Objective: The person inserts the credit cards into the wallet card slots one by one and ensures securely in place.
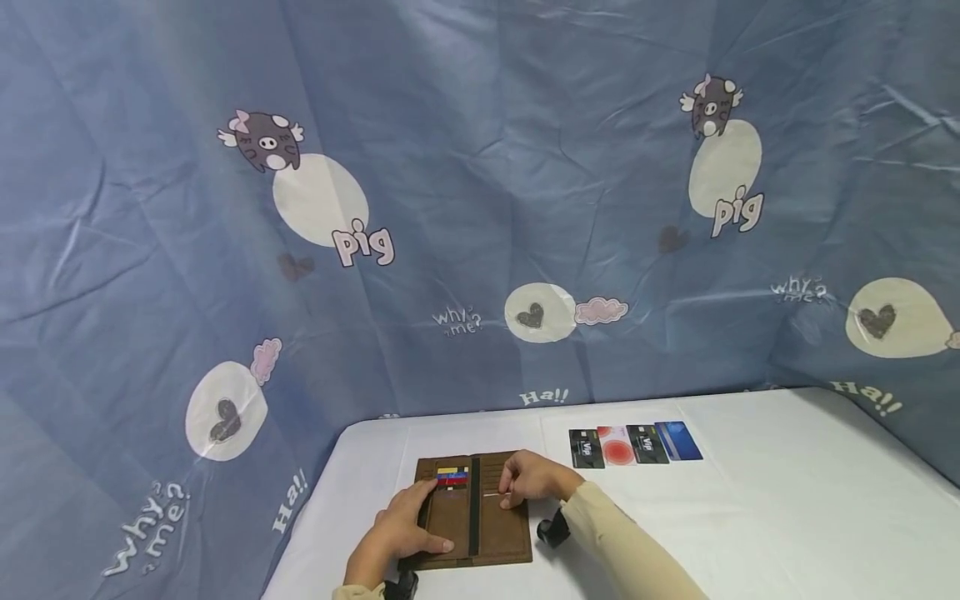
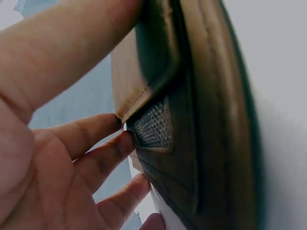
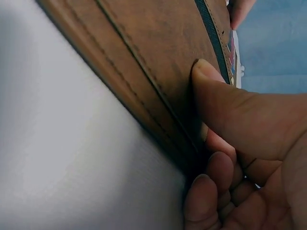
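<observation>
An unfolded brown wallet [image 1: 506, 537] lies on the white table, a dark strap [image 1: 474, 517] running down its middle. My left hand [image 1: 401, 525] rests over its left edge, thumb on the lower left panel and fingers along the side. Several colourful cards [image 1: 452, 477] stick out of the left panel's slots, near my left fingertips. On the right panel my right hand [image 1: 536, 477] pinches a card [image 1: 491, 494], of which only a thin pale edge shows at a slot. Its thumb [image 3: 206, 72] presses against the leather, with the other fingers curled.
Toward the back right of the table [image 1: 750, 500] lie several cards in a row: a black VIP card [image 1: 587, 450], a pink and red one [image 1: 617, 447], another black VIP card [image 1: 647, 445] and a blue one [image 1: 679, 441]. A blue printed curtain [image 1: 450, 167] hangs behind the table.
</observation>
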Motion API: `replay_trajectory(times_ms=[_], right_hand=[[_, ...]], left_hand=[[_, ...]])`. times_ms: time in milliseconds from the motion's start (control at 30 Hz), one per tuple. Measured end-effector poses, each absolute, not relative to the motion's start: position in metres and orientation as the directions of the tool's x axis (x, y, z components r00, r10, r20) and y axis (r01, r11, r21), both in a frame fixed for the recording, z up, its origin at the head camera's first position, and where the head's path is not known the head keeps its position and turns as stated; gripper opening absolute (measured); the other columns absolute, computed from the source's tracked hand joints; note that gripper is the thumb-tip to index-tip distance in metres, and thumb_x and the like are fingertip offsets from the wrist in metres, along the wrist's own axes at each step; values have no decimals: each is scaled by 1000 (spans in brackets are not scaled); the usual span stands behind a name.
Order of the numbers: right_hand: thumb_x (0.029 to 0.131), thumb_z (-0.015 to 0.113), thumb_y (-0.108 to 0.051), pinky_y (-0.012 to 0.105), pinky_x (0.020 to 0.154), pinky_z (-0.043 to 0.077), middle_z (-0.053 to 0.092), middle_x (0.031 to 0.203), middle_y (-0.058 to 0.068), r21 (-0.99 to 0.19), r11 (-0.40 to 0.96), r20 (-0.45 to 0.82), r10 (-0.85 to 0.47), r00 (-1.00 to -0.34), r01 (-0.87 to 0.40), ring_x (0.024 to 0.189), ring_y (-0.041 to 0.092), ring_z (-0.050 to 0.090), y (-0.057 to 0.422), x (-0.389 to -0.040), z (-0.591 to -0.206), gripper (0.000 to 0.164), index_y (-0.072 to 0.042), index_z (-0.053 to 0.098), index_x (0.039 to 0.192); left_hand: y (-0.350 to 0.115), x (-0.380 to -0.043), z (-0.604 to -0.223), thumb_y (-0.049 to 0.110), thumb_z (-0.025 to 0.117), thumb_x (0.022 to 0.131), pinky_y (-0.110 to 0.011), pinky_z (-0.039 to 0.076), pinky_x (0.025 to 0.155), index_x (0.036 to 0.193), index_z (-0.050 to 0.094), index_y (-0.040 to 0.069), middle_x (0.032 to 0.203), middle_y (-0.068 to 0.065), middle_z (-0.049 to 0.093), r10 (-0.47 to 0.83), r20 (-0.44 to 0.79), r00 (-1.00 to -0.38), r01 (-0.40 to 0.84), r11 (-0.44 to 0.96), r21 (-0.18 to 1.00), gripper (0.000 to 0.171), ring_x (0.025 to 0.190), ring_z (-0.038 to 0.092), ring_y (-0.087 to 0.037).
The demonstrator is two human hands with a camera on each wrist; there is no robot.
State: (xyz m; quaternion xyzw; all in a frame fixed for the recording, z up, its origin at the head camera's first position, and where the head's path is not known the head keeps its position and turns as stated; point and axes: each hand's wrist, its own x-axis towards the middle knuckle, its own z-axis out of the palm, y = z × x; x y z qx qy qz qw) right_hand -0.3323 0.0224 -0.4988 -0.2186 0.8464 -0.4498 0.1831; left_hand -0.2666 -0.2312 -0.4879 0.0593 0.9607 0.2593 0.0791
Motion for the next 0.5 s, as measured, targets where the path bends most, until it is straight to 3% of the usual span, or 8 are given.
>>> replay_trajectory(times_ms=[500], right_hand=[[73,81,3,19,55,39,52,61,-5,-842,498,-112,-536,-837,-206,58,7,47,24,-334,-499,16,0,66,76]], left_hand=[[-228,-265,-485,32,94,62,-78,26,104,145,44,3,150,-26,41,166,-156,-974,63,854,517,100,139,34,-51]])
